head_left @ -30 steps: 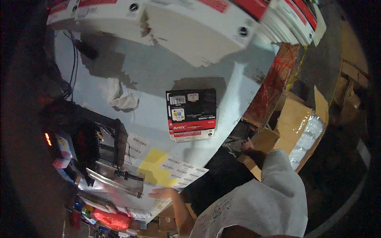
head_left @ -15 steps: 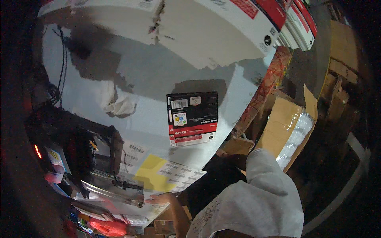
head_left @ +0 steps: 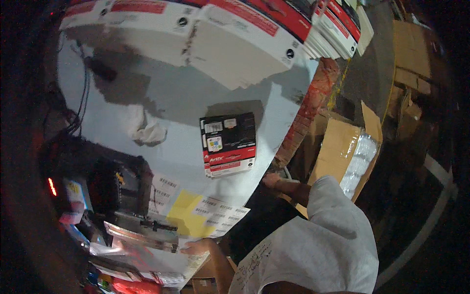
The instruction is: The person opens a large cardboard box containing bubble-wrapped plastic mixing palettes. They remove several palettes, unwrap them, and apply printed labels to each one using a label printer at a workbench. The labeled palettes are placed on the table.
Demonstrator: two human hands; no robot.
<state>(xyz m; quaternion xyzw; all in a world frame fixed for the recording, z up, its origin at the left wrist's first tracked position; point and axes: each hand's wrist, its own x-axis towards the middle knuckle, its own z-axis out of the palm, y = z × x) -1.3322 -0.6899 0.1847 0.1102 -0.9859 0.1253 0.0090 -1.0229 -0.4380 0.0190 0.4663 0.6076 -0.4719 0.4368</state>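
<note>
My left hand rests at the table's near edge with its fingers stretched out. Beside it lie label sheets and a yellow sheet. My right hand is at the table's right edge, just above an opened carton; its fingers are too dim and small to make out. A small stack of flat black, red and white packs lies on the table between and beyond my hands, touched by neither.
Rows of red and white packs stand along the far side of the table. A crumpled white cloth lies to the left, near dark cables. An opened cardboard carton with clear-wrapped contents stands at the right. Dark equipment sits at the left.
My right hand has come up into view at the table's edge from lower beside the carton. The view has shifted slightly. My left hand stays where it was on the table.
</note>
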